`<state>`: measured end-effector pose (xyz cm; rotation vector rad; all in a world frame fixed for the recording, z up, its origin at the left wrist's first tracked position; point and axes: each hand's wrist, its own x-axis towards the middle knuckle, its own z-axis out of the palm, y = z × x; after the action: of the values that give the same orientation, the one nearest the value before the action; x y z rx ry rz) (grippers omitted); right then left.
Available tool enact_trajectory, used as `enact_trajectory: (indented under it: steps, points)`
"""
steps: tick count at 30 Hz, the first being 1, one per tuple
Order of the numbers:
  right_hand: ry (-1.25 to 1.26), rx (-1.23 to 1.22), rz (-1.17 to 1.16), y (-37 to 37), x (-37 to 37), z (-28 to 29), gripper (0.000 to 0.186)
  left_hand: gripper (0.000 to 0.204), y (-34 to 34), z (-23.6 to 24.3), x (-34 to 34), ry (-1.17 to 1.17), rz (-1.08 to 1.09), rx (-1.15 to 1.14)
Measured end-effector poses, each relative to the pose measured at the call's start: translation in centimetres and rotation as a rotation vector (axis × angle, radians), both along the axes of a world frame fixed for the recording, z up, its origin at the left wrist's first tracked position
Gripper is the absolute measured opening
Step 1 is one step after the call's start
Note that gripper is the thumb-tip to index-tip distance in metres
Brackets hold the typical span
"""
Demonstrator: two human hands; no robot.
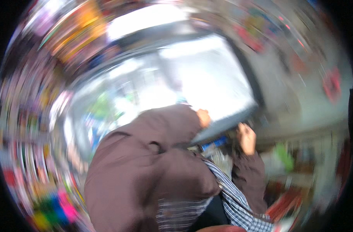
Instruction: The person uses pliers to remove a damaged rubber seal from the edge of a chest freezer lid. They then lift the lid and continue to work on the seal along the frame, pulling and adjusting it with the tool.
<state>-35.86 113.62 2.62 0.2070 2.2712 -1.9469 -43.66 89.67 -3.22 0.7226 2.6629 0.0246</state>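
Observation:
The whole picture is smeared by motion. A counter with a dark rim [246,62] and a glassy top spreads in front of me. My left hand [203,118], partly hidden by its brown sleeve, rests at or just over the counter's near edge, by a bright white surface [211,73]; its fingers are too blurred to read. Off the near right corner is my right hand [247,139], its fingers curled together. Whatever they hold, if anything, cannot be made out. A black-and-white striped cloth [232,189] hangs down my front.
Rows of books or packets [28,154] line the left side. Yellow-orange goods [78,29] stand at the far left. Grey floor [304,104] lies to the right, with a blurred pink thing [331,84] there. A green item [283,156] sits near a shelf at lower right.

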Motion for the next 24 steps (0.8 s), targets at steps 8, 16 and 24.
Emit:
enact_trajectory:
  steps: [8,16,24]
  points:
    - [0.315,0.366,0.506,-9.8,-12.6,0.7,0.041,0.057,-9.8,3.0,10.1,0.644,0.664,0.666]
    - [0.521,0.402,0.789,-21.1,-11.3,-2.6,0.061,0.063,-17.1,-1.1,21.7,0.804,1.011,0.509]
    - [0.511,0.651,0.817,-25.1,-14.2,-6.1,0.061,0.060,-25.8,-1.8,23.2,0.995,0.756,0.720]
